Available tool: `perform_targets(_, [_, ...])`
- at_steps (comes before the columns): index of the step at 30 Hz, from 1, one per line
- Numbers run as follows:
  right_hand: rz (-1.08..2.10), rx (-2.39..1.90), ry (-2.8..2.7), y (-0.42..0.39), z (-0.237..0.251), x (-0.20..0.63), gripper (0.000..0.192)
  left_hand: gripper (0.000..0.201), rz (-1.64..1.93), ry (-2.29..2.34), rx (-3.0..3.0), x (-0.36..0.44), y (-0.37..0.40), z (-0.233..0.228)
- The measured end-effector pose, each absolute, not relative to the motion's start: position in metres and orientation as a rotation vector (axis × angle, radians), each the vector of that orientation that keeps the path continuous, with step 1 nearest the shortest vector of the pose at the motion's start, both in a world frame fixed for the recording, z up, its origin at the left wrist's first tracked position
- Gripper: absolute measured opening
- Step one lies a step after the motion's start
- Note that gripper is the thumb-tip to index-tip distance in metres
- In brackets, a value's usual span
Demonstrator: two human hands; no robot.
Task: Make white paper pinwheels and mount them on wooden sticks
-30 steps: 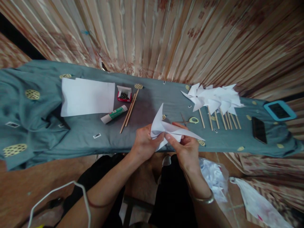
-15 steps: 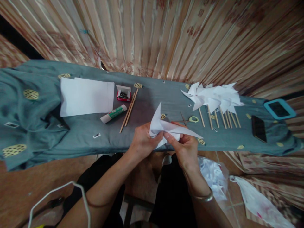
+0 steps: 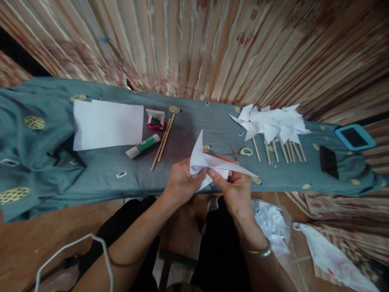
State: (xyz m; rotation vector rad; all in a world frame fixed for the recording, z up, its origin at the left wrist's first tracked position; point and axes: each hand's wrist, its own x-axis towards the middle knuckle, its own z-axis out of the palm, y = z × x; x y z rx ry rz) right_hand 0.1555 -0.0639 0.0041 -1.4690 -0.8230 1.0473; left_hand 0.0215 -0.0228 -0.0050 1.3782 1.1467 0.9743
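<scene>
A white paper pinwheel (image 3: pixel 199 159) with folded, pointed blades is held above the table's front edge. My left hand (image 3: pixel 184 181) grips its left side, the thumb pressed near the centre. On the right side my right hand (image 3: pixel 233 182) pinches it, thumb on top and fingers beneath. Both thumbs meet close to the middle, where the folds hide what lies under them. Just behind my right hand lie scissors (image 3: pixel 245 151) with a pale green handle. Finished-looking white pinwheels (image 3: pixel 273 123) on wooden sticks rest in an overlapping row at the back right.
Left on the cloth-covered table (image 3: pixel 100 172) are white paper sheets (image 3: pixel 108 125), a glue stick (image 3: pixel 143 146), a small red box (image 3: pixel 156 119) of dark pins and two wooden sticks (image 3: pixel 164 141). A phone (image 3: pixel 329 162) and a blue-framed device (image 3: pixel 355 136) lie right. Plastic bags (image 3: pixel 272 225) are on the floor.
The hands and the paper pinwheel keep almost the same pose. The whole view has shifted slightly, with things on the table appearing a little further left.
</scene>
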Motion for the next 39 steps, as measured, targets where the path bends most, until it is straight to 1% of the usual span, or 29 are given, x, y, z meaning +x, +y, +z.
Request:
perform_targets(7, [1.038, -1.487, -0.818, -0.0625, -0.0013, 0.1574, 0.045, 0.011, 0.913, 1.231, 1.439, 0.0223, -0.0239, -0.0069])
perform_targets(15, [1.024, -1.501, -0.812, -0.0607, 0.0005, 0.1553, 0.039, 0.015, 1.002, 1.186, 1.52, 0.0233, -0.0245, -0.0096])
perform_targets(24, [1.051, -1.461, -0.789, -0.0605, -0.0008, 0.1552, 0.039, 0.014, 0.961, 1.221, 1.525, 0.0239, -0.0248, -0.009])
perform_targets(30, [1.026, -1.479, -0.805, -0.0608, -0.0012, 0.1558, 0.034, 0.015, 0.998, 1.213, 1.533, 0.0242, -0.0267, -0.01])
perform_targets(35, [0.988, -1.44, -0.801, -0.0602, -0.0009, 0.1542, 0.037, 0.014, 0.975, 1.208, 1.433, 0.0238, -0.0257, -0.0108])
perform_targets(39, [1.004, -1.41, -0.805, -0.0597, 0.0, 0.1556, 0.032, 0.019, 0.935, 1.086, 1.279, 0.0237, -0.0241, -0.0099])
